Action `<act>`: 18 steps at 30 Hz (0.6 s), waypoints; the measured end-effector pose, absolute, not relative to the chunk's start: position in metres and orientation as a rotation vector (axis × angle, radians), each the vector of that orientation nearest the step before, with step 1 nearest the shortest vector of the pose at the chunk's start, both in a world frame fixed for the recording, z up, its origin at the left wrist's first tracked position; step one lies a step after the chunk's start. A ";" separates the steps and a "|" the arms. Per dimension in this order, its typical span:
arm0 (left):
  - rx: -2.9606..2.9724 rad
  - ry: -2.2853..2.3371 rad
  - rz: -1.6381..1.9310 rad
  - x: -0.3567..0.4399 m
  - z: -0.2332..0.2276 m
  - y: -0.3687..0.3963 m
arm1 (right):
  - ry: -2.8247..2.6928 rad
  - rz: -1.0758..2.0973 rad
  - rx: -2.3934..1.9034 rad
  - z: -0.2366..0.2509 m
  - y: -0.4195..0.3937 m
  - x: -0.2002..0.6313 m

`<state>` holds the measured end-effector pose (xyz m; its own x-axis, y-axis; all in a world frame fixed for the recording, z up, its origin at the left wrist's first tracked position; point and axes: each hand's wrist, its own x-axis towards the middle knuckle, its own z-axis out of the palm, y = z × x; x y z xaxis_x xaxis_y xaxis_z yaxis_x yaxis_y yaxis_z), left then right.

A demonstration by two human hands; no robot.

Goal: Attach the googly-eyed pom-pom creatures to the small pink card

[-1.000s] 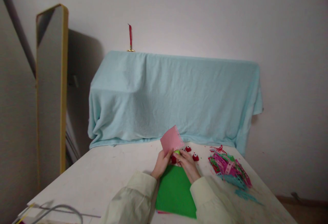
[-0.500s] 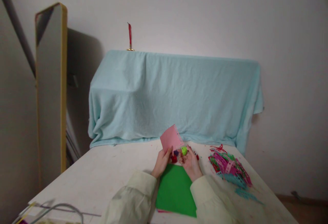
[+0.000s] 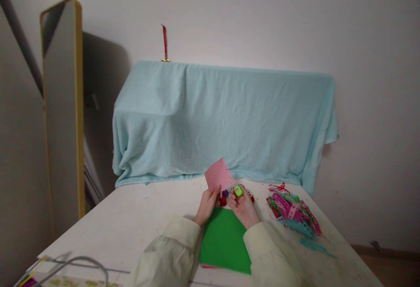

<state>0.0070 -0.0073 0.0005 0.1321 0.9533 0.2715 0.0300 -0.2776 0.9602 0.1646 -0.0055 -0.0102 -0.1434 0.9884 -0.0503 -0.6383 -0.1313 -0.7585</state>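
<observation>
The left hand (image 3: 207, 205) pinches a small pink paper sheet with a punched edge (image 3: 219, 176), held upright above the white table (image 3: 131, 225). The right hand (image 3: 243, 208) grips a small lime-green craft punch (image 3: 238, 190) beside it. A green paper sheet (image 3: 225, 241) lies below; colourful paper scraps (image 3: 292, 211) are piled to the right.

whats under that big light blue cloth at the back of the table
The light blue cloth drapes over something long and box-shaped, reaching the white table. Only a red stick on a gold base shows above it; the covered thing itself cannot be seen.
</observation>
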 end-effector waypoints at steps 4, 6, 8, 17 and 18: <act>1.511 1.001 1.289 0.007 -0.001 -0.006 | -0.728 1.417 -0.814 -0.004 -0.008 0.161; 1.503 1.017 1.287 0.007 -0.002 -0.005 | -0.875 1.206 -0.937 -0.002 -0.011 0.160; 1.494 1.031 1.283 0.008 -0.003 -0.004 | -1.097 0.936 -1.065 -0.001 -0.016 0.160; 1.479 0.981 1.286 0.007 0.001 -0.007 | -1.254 0.529 -1.278 0.002 -0.026 0.166; 1.478 0.985 1.289 0.007 0.002 -0.008 | -1.212 0.598 -1.261 0.001 -0.025 0.167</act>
<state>0.0065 -0.0077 0.0021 0.1349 0.9555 0.2623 0.0020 -0.2650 0.9642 0.1669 -0.0246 0.0009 0.3186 0.8811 0.3495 0.2593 0.2736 -0.9262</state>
